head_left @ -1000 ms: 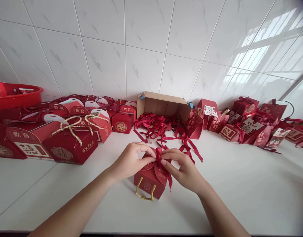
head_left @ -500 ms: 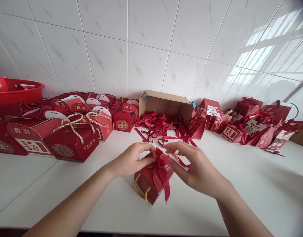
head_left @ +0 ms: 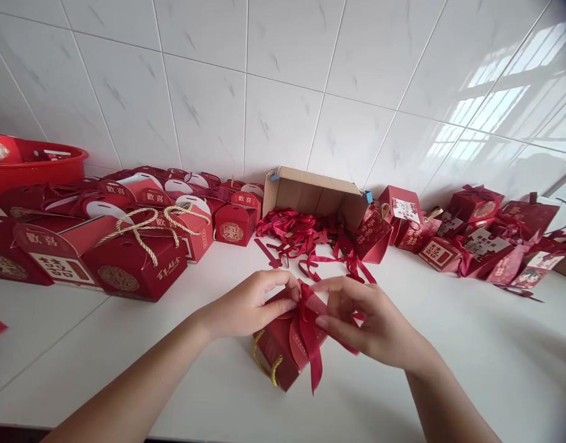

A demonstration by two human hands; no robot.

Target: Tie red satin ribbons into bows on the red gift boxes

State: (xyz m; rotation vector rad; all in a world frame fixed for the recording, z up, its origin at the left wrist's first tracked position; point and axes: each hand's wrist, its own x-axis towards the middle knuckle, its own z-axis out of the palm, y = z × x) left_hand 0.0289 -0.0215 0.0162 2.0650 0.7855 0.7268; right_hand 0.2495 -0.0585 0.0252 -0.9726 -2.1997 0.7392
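Observation:
A small red gift box (head_left: 283,351) with gold rope handles stands on the white table in front of me. Its top carries a red ribbon bow (head_left: 309,335), one tail of which hangs down the front. My left hand (head_left: 259,303) pinches the left side of the bow between thumb and fingertips. On the other side, my right hand (head_left: 373,320) has its thumb and fingers curled close together at the bow's right edge. Whether ribbon lies between those right fingertips is hard to make out.
Many red boxes (head_left: 135,264) fill the left, beside a red basin (head_left: 38,169). Loose red ribbons (head_left: 306,231) spill from a cardboard box (head_left: 310,184) at the back. More red boxes (head_left: 483,246) are grouped at the right. A tiled wall rises behind.
My right hand's fingers have curled in closer to the bow. My left hand keeps its pinch. A red corner has appeared at the left edge, and the view has shifted slightly.

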